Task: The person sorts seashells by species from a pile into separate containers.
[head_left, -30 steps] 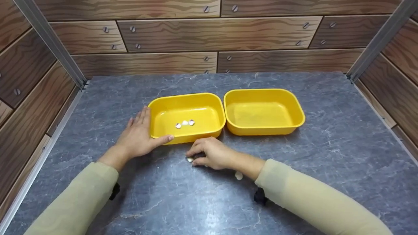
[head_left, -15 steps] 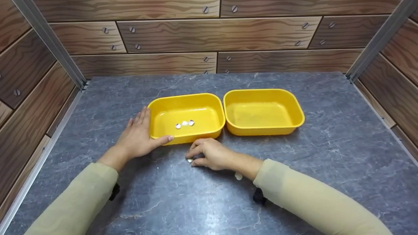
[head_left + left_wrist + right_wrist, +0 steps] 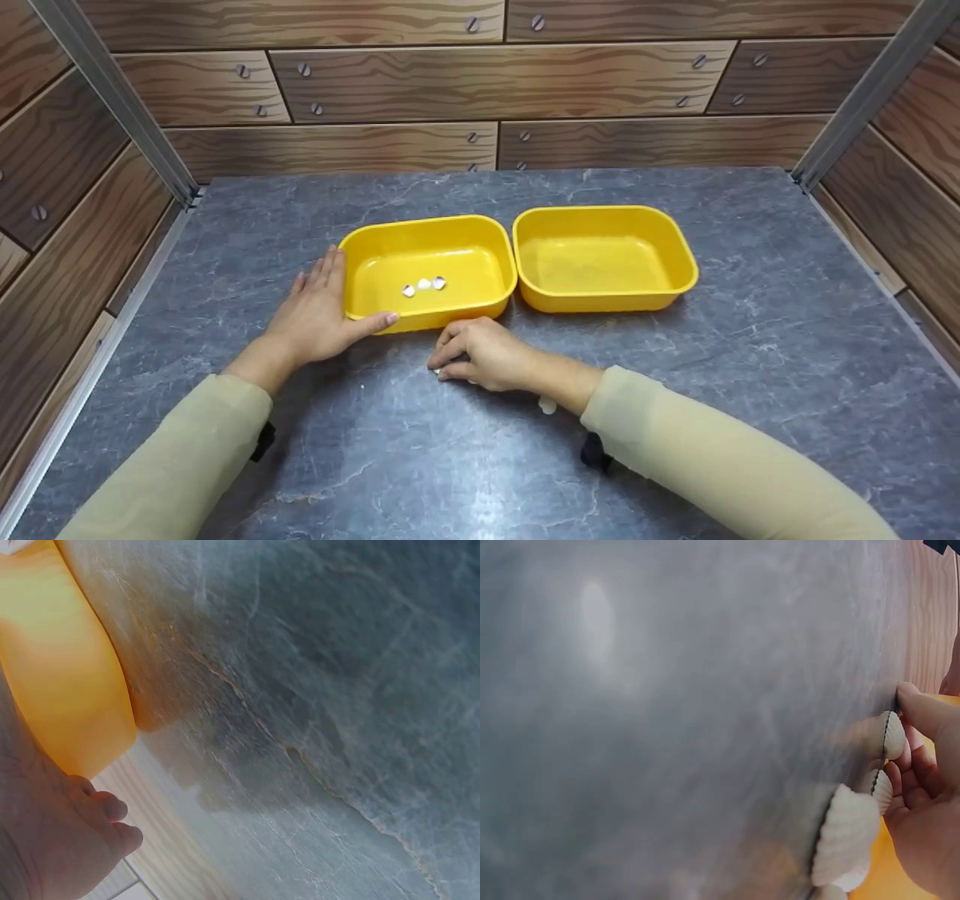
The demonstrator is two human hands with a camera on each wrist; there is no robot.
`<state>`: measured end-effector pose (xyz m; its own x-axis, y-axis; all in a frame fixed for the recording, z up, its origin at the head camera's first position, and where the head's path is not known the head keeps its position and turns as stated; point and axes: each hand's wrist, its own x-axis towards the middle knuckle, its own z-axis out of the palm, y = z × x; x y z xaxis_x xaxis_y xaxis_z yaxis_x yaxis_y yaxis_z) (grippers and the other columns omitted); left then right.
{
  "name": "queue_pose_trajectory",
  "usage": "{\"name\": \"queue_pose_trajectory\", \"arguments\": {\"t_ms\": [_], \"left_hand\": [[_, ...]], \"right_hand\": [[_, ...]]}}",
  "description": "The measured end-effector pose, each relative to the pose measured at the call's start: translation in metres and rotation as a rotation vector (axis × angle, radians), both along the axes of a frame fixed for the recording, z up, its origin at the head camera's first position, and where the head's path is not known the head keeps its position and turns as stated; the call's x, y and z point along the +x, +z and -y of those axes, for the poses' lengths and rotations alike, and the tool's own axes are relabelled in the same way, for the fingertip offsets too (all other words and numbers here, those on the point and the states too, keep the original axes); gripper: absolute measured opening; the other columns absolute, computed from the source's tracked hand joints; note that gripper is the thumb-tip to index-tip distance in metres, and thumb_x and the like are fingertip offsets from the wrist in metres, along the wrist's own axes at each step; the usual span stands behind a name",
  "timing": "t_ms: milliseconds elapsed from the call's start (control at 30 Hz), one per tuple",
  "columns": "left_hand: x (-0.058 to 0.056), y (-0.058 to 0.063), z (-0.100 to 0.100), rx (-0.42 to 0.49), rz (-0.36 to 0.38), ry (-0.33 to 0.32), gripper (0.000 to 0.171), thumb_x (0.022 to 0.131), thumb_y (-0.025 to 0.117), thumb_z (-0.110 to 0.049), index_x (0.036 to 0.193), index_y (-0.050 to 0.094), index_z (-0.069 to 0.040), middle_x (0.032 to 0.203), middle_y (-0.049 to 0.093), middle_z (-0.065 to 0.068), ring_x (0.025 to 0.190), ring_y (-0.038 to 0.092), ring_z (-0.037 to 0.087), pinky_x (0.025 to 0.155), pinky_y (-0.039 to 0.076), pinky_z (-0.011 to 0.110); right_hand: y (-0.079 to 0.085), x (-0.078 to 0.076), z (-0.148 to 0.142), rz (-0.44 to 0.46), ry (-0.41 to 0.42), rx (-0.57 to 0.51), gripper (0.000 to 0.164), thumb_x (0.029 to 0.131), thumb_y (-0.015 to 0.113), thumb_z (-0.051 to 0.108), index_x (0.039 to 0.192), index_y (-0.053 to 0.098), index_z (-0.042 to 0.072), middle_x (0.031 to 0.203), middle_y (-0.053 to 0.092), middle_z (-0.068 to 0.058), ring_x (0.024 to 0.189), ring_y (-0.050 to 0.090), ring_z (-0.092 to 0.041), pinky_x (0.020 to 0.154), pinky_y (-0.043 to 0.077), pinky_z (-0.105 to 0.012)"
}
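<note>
My left hand [image 3: 311,319] lies with straight fingers along the left end of a yellow plastic box [image 3: 442,318], thumb at its front rim. Three small white shells [image 3: 439,283] are on that box's floor. Just in front of the box, my right hand [image 3: 491,356] is down at the tabletop, its thumb and fingers pinching a small white seashell [image 3: 438,371], mostly hidden by the fingertips. In the right wrist view, ribbed white shells [image 3: 847,832] lie in a row on the table beside and under this hand.
A second yellow box [image 3: 607,302] stands right beside the first, with nothing visible inside. Near the right wrist lies another white shell [image 3: 547,405]. Wood-patterned panels [image 3: 390,82] wall in the grey marbled table [image 3: 787,322] at the back and sides.
The right fingertips have closed further over the small shell, so less of it shows. The left hand and both boxes stay in place.
</note>
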<state>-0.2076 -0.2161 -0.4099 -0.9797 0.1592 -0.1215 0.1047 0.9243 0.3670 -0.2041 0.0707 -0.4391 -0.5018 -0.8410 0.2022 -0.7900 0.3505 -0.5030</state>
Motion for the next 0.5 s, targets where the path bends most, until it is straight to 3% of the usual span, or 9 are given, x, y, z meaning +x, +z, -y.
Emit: {"name": "queue_pose_trajectory", "arguments": {"t_ms": [500], "left_hand": [[0.0001, 0.0008, 0.0000, 0.007, -0.004, -0.002, 0.130, 0.092, 0.056, -0.082, 0.167, -0.008, 0.003, 0.176, -0.005, 0.022, 0.163, 0.004, 0.039, 0.129, -0.001, 0.058]], "right_hand": [[0.0016, -0.0009, 0.0033, 0.061, -0.013, 0.001, 0.012, 0.096, 0.081, 0.018, 0.104, 0.086, 0.011, 0.100, 0.077, -0.001, 0.094, 0.070, -0.016, 0.088, 0.056, -0.030]]}}
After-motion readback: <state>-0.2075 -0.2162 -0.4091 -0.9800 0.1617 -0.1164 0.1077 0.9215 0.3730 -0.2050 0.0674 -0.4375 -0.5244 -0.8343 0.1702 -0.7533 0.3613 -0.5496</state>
